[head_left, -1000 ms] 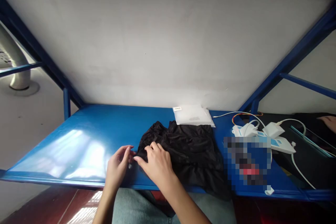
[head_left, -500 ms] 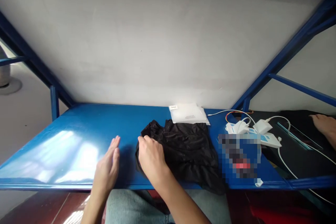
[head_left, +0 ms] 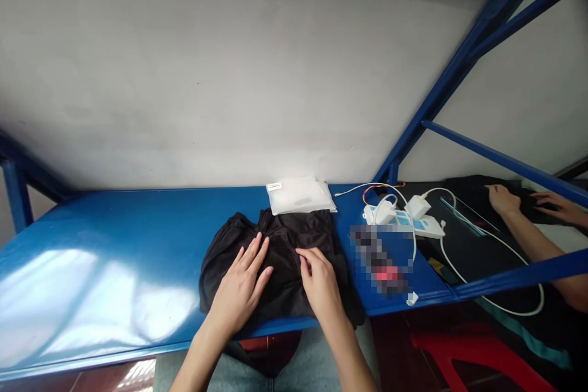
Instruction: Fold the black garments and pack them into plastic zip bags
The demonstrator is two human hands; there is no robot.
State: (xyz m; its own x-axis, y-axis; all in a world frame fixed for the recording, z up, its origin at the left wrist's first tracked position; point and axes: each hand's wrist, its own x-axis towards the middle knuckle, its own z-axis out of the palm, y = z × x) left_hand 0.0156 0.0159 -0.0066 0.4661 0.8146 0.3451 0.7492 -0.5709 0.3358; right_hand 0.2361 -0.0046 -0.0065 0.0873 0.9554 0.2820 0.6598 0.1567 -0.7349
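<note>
A black garment [head_left: 283,248] lies rumpled near the front of the blue table, its lower edge by the table's rim. My left hand [head_left: 241,291] rests flat on its left part, fingers stretched and thumb apart. On the right part, my right hand [head_left: 321,285] has its fingers curled together, pinching the dark cloth. Just behind the garment, and touching its upper edge, sits a stack of clear plastic packets [head_left: 301,196] with a small white label.
White power strip [head_left: 432,228] with chargers and cables stands to the right, beside a pixelated item [head_left: 383,263]. Blue metal bars [head_left: 427,95] slope up on that side. Another person's arms [head_left: 542,245] reach over dark cloth. A red stool [head_left: 478,352] is below.
My left hand has moved from the bare table onto the garment. My right hand has shifted from its left edge to its right part. The view has turned right.
</note>
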